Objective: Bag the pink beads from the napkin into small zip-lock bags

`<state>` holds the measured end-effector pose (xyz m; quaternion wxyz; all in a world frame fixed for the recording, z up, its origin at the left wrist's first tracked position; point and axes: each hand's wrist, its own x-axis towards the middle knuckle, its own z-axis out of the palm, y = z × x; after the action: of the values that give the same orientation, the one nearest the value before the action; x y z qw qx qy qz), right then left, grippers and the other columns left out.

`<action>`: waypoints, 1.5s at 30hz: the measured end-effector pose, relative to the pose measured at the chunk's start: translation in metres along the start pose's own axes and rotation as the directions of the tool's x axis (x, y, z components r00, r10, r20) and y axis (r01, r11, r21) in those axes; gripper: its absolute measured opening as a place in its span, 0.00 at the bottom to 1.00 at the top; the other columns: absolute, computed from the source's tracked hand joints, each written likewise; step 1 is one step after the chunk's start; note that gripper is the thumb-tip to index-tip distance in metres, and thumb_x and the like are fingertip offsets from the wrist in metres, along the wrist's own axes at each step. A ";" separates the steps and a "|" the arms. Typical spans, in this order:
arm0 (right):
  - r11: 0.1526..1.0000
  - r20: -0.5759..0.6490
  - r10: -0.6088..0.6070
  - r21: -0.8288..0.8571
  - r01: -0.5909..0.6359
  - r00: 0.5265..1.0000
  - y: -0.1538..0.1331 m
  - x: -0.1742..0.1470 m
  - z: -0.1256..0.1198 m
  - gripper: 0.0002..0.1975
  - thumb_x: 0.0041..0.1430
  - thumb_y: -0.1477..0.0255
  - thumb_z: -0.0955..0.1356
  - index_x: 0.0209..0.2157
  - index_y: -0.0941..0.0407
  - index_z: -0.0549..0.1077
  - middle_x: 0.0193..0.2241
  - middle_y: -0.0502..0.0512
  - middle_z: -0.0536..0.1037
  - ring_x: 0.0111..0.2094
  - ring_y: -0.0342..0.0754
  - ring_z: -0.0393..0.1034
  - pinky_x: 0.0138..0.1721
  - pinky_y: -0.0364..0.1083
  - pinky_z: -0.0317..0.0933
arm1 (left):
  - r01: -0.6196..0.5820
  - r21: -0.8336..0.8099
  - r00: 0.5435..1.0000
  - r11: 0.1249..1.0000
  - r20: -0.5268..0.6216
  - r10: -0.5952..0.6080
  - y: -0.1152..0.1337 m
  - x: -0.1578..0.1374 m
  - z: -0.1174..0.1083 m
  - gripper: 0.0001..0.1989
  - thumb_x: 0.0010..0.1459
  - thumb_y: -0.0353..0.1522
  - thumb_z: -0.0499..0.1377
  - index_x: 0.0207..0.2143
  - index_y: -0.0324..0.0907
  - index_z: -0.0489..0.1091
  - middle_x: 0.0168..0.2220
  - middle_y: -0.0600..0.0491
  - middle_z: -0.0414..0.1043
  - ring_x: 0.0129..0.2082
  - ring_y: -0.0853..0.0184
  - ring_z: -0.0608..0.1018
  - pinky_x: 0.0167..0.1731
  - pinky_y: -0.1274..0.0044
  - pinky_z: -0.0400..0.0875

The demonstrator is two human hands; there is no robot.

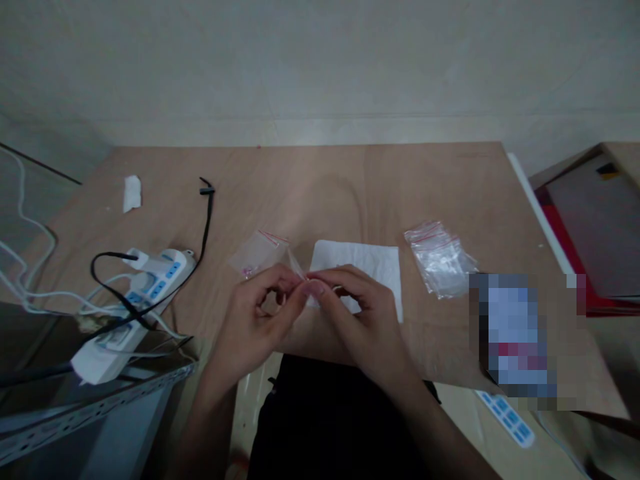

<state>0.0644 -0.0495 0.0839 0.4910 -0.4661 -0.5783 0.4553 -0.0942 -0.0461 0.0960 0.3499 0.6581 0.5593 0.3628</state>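
Observation:
Both hands meet above the near middle of the table, thumbs and fingertips pinched together. Between them shows a small clear plastic zip bag (296, 264), its lower part hidden by the fingers. My left hand (255, 317) is closed on the bag's edge, and my right hand (365, 317) pinches it from the other side. Just beyond the left hand lies another clear zip bag (260, 248) with a red seal line and something small and pinkish near its lower edge. A white sheet of paper (375, 257) lies flat, partly under the right hand.
A pile of clear zip bags (440, 259) lies to the right, beside a pixelated object (515, 333). On the left stands a power strip (165, 273) with plugs and cables. A black cable (207, 220) and white scrap (132, 193) lie farther back, before the wall.

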 end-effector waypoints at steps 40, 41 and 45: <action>0.978 0.226 -0.201 -0.012 0.209 0.953 0.021 -0.003 -0.037 0.26 0.45 0.66 0.77 0.47 0.51 0.72 0.41 0.54 0.79 0.44 0.51 0.75 0.46 0.51 0.70 | 0.039 -0.046 0.998 0.998 0.051 -0.037 0.022 -0.020 0.023 0.14 0.61 0.33 0.52 0.21 0.44 0.60 0.18 0.58 0.60 0.19 0.71 0.63 0.20 0.76 0.58; 0.983 0.214 -0.180 -0.004 0.185 0.960 0.021 -0.002 -0.038 0.24 0.45 0.65 0.77 0.45 0.52 0.72 0.40 0.54 0.79 0.44 0.51 0.75 0.45 0.50 0.70 | 0.052 -0.067 0.998 0.996 0.022 -0.050 0.020 -0.019 0.024 0.14 0.60 0.34 0.53 0.21 0.44 0.61 0.18 0.58 0.60 0.19 0.70 0.63 0.20 0.75 0.59; 0.963 0.261 -0.211 -0.111 0.246 0.942 0.012 0.010 -0.047 0.24 0.47 0.62 0.77 0.46 0.52 0.73 0.40 0.53 0.80 0.42 0.50 0.76 0.43 0.48 0.70 | 0.168 -0.379 0.950 0.910 -0.183 -0.251 0.012 -0.009 0.039 0.10 0.59 0.37 0.52 0.25 0.44 0.66 0.24 0.55 0.67 0.26 0.67 0.71 0.26 0.74 0.68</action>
<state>0.1112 -0.0343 0.0781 0.4304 -0.3694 -0.7160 0.4070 -0.0558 -0.0583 0.0861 0.4347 0.4730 0.5877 0.4919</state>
